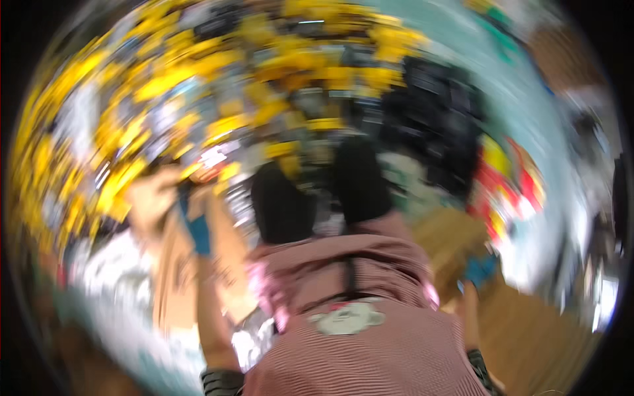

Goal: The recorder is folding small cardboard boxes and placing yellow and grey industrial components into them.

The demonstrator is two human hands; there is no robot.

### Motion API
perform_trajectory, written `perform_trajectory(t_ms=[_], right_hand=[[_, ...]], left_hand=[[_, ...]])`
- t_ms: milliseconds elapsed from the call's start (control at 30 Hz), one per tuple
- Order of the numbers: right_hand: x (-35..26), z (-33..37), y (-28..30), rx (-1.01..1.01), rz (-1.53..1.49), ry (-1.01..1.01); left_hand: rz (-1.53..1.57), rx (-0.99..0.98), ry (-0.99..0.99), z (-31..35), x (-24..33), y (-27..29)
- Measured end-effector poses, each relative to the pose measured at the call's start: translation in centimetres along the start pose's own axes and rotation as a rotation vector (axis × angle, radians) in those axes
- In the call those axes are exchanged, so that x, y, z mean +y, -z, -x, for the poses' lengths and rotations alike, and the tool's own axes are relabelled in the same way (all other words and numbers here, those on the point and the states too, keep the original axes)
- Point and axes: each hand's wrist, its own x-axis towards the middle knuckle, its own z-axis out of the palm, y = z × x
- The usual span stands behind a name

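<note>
The whole view is smeared by motion. My left hand (198, 232), in a blue glove, is at the left over a tan cardboard box (175, 280) with dark marks on it. Whether it grips the box or only lies against it, I cannot make out. On the other side, my right hand (480, 269), gloved in blue too, is beside a brown cardboard sheet or box (528, 333). The fingers of both hands are too blurred to read.
A wide heap of yellow and grey pieces (277, 63) spreads across the far left and middle. Black bags (436, 119) lie right of it, with a red and yellow package (505, 188) nearby. Silvery, crumpled material (112, 270) lies at the left. My dark shoes (360, 181) stand at the heap's near edge.
</note>
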Motion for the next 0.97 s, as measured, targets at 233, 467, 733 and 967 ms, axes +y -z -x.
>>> perform_trajectory(t_ms=[233, 467, 733, 967], right_hand=[[-11.4, -7.4, -8.4, -0.011, 0.375, 0.829], [-25.2, -4.1, -9.2, -0.192, 0.221, 1.078], [-25.3, -0.8, -7.2, -0.255, 0.187, 0.963], [-26.5, -1.3, -5.4, -0.212, -0.152, 0.718]], left_hand=[[0.253, 0.000, 0.386, 7.0, -5.8, -1.5], [-0.025, -0.217, 0.458, 5.4, -10.0, -2.9], [0.116, -0.321, 0.718, 2.5, -6.8, -8.6], [1.119, 0.171, 0.765, 5.3, -5.8, -3.0]])
